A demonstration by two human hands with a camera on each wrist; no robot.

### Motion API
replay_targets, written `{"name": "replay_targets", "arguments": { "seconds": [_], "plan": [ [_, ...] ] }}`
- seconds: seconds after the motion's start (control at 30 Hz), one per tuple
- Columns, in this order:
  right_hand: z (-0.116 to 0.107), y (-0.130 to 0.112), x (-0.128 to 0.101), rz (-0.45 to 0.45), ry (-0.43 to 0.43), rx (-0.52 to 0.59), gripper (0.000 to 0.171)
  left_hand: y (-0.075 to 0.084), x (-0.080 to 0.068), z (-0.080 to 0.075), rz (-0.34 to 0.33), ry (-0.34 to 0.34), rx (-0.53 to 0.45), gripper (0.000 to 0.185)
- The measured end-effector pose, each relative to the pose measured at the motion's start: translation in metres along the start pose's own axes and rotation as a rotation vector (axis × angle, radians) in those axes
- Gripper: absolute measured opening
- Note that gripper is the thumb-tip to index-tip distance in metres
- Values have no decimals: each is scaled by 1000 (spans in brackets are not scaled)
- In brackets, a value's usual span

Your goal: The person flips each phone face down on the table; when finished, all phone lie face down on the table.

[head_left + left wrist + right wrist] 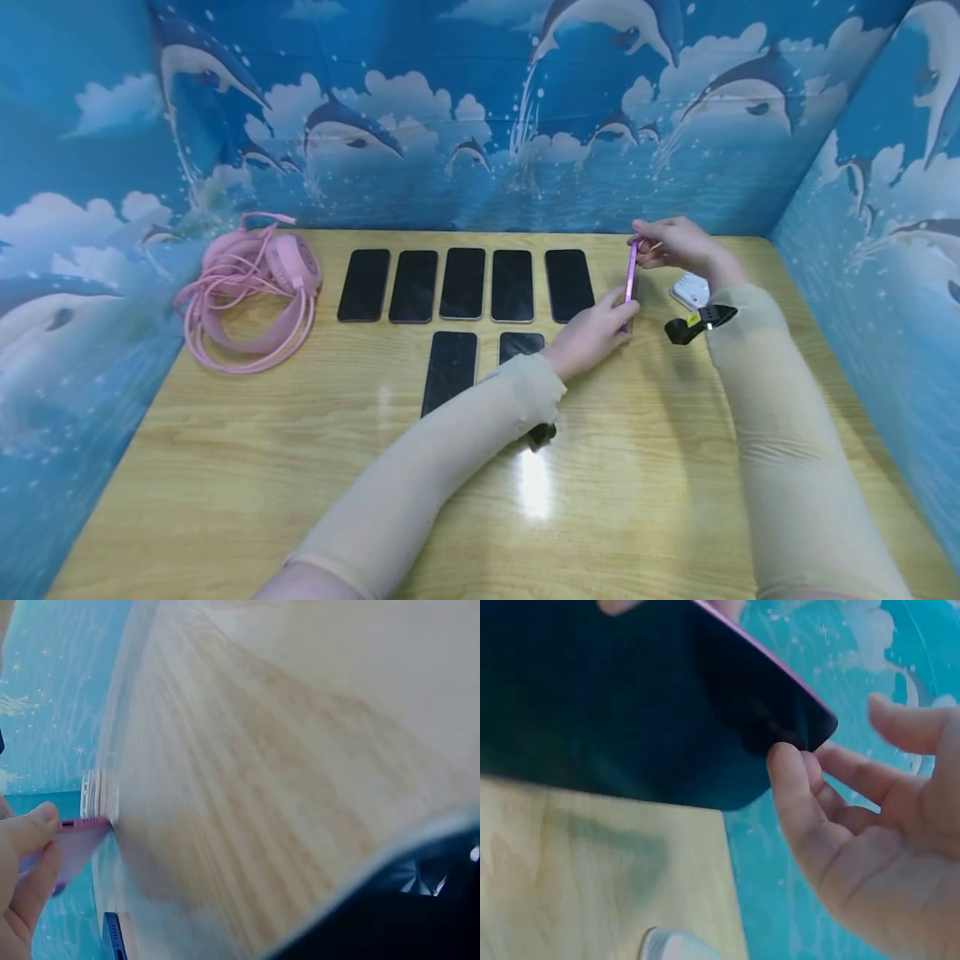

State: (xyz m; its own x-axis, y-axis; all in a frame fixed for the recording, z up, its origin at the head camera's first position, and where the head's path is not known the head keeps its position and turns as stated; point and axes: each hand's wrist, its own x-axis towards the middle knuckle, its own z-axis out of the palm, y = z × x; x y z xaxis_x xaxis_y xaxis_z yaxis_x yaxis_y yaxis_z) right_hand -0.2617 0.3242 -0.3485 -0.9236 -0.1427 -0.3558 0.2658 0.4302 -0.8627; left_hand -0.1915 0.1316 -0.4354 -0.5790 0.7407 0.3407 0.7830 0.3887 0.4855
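A purple phone [631, 282] is held on edge above the wooden table [637, 500], right of a back row of five dark phones [462, 283]. Its near end is gripped by the left hand [592, 333]; its far end is pinched by the right hand [671, 244], fingers curled. Two more phones [450, 371] lie nearer. A pink headset [251, 287] lies at far left, and a white object [692, 292] sits beside the right wrist.

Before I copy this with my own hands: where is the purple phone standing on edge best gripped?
By its two short ends. The purple phone stands on edge; the left hand pinches the near end and the right hand the far end.
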Motion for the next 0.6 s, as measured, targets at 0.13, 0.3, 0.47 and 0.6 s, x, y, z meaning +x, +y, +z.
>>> {"name": "replay_targets", "arguments": {
  "seconds": [0.13, 0.3, 0.47, 0.6],
  "plan": [
    [-5, 11, 2, -17, -48, -54, 48, -1, -1, 2, -38, -16, 8, 29],
    [-5, 21, 7, -42, -4, -224, 44, 0, -1, 3, -61, -46, 145, 33],
    [0, 26, 13, -78, 56, -319, 40, 2, 2, 4, -94, -63, 270, 34],
    [5, 28, 18, -107, 117, -376, 34, 2, 5, 6, -113, -78, 356, 27]
  ]
}}
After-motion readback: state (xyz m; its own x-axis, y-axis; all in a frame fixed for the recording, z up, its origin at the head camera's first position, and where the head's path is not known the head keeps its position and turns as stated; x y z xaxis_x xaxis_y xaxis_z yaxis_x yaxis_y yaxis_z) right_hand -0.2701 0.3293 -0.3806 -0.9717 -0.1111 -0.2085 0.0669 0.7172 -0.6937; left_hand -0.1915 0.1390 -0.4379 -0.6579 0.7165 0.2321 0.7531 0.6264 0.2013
